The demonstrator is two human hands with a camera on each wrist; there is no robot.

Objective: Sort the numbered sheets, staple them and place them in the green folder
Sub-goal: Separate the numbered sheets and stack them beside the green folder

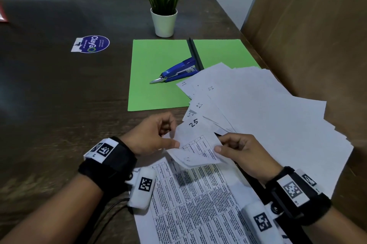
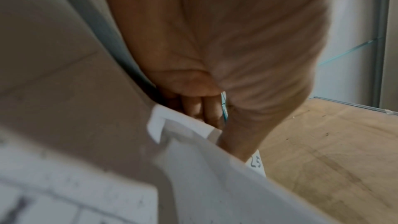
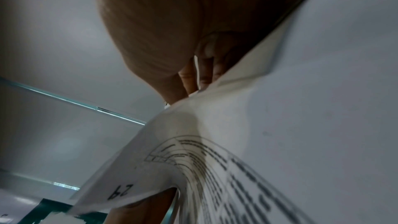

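Observation:
Both hands hold white sheets near the table's front. My left hand pinches the left edge of a bent sheet marked 25; the same number 25 shows by my thumb in the left wrist view. My right hand pinches the right side of the held sheets. A sheet marked 24 curls under it in the right wrist view. More numbered sheets fan out to the right. The open green folder lies beyond, with a blue stapler on it.
A printed sheet with a table lies under my wrists. A potted plant stands behind the folder. A brown cardboard wall closes the right side. A round blue sticker lies at the left on the dark table.

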